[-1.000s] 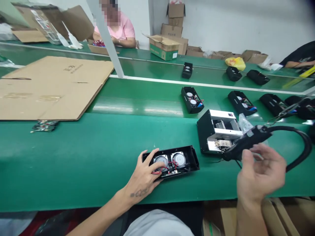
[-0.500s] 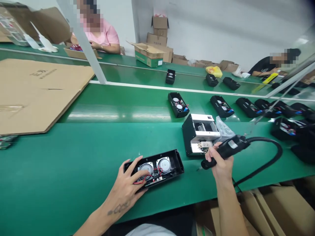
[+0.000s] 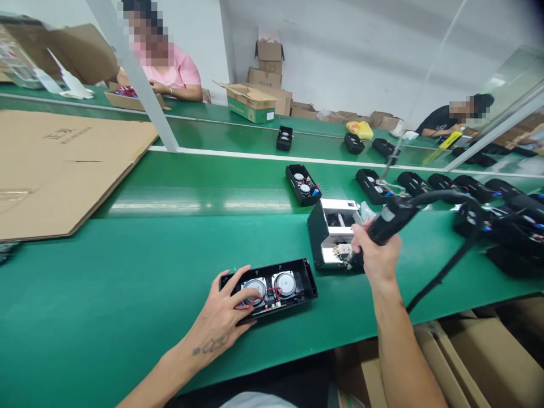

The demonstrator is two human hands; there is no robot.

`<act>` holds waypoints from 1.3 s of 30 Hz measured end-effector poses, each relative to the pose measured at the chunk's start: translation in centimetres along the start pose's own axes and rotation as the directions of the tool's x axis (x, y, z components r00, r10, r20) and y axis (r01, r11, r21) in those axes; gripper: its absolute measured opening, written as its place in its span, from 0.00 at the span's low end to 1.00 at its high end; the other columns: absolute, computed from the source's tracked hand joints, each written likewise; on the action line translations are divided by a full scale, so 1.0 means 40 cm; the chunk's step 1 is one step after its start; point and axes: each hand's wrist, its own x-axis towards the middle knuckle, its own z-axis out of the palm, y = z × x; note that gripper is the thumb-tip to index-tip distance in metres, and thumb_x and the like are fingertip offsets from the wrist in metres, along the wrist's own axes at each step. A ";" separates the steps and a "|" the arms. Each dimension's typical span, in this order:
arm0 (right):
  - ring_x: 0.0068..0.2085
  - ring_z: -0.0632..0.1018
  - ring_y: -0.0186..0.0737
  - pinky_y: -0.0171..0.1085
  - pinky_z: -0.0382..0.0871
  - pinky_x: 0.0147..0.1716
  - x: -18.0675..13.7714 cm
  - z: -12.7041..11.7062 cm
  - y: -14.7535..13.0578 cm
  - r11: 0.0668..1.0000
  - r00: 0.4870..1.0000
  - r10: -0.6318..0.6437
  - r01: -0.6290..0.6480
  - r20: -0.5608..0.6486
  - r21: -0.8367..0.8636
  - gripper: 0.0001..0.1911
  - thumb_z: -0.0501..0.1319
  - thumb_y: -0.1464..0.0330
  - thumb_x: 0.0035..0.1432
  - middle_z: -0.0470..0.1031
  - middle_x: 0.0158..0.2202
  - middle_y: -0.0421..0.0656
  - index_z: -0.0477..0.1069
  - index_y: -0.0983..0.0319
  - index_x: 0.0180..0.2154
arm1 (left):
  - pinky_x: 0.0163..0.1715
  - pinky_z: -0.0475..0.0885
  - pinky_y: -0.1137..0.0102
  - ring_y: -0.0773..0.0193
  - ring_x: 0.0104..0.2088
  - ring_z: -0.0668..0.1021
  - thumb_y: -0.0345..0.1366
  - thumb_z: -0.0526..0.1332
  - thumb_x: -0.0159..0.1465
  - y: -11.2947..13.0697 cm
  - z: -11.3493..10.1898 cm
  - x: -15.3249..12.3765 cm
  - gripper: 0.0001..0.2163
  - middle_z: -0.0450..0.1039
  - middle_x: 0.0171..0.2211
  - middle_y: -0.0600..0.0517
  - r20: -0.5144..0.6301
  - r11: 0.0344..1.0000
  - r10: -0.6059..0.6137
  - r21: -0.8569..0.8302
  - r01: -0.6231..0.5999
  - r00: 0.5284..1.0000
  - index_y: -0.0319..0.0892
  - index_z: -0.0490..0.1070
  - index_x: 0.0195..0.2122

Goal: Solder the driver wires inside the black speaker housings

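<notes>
My left hand [image 3: 227, 309] grips the left end of a black speaker housing [image 3: 302, 279], with fingers reaching over its edge. Inside the housing sit two round silver speakers [image 3: 284, 284] with red and black wires. In my right hand [image 3: 376, 252] is a black electric screwdriver [image 3: 393, 220], its cable trailing to the right. The screwdriver's tip points down at the front of a black and white screw feeder [image 3: 335, 232]; whether it touches a screw there I cannot tell.
More speaker housings [image 3: 303, 185] lie on the green conveyor beyond, with several clustered at the right. A flat cardboard sheet [image 3: 76, 170] covers the left side. Two co-workers sit across the line; a metal post [image 3: 144, 85] rises between. Cardboard boxes [image 3: 480, 351] stand below the table's right edge.
My right hand has lifted the screwdriver up and brought its tip over to the screw feeder. My left hand stays on the housing. The view has shifted slightly.
</notes>
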 end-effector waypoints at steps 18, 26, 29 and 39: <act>0.21 0.66 0.31 0.37 0.61 0.24 -0.275 0.043 -0.135 0.821 0.950 -0.073 -0.115 0.303 0.559 0.06 0.61 0.69 0.69 0.63 0.22 0.32 0.69 0.56 0.47 | 0.66 0.57 0.46 0.43 0.71 0.66 0.43 0.74 0.64 0.013 -0.003 0.000 0.07 0.83 0.50 0.55 0.011 0.999 -0.026 0.037 0.026 1.000 0.48 0.83 0.33; 0.21 0.65 0.30 0.34 0.62 0.23 -0.293 0.088 -0.102 0.812 0.940 -0.056 -0.154 0.337 0.563 0.05 0.60 0.70 0.69 0.62 0.23 0.31 0.70 0.55 0.46 | 0.66 0.57 0.44 0.41 0.71 0.67 0.42 0.72 0.68 0.016 -0.006 0.002 0.09 0.84 0.50 0.56 0.002 0.999 -0.037 -0.011 0.037 0.999 0.46 0.81 0.32; 0.20 0.65 0.30 0.34 0.62 0.23 -0.293 0.094 -0.099 0.813 0.939 -0.036 -0.172 0.341 0.557 0.05 0.61 0.70 0.69 0.62 0.23 0.30 0.69 0.55 0.46 | 0.66 0.56 0.44 0.40 0.71 0.67 0.42 0.71 0.68 0.016 -0.007 0.001 0.08 0.84 0.50 0.56 0.004 0.999 -0.036 -0.021 0.036 0.999 0.46 0.81 0.33; 0.21 0.65 0.30 0.33 0.61 0.23 -0.300 0.102 -0.098 0.841 0.925 -0.038 -0.174 0.378 0.512 0.04 0.60 0.70 0.70 0.61 0.22 0.31 0.69 0.54 0.45 | 0.67 0.55 0.44 0.41 0.71 0.67 0.41 0.73 0.66 0.015 -0.001 -0.001 0.07 0.83 0.50 0.55 0.017 0.999 -0.048 -0.007 0.048 0.999 0.46 0.82 0.33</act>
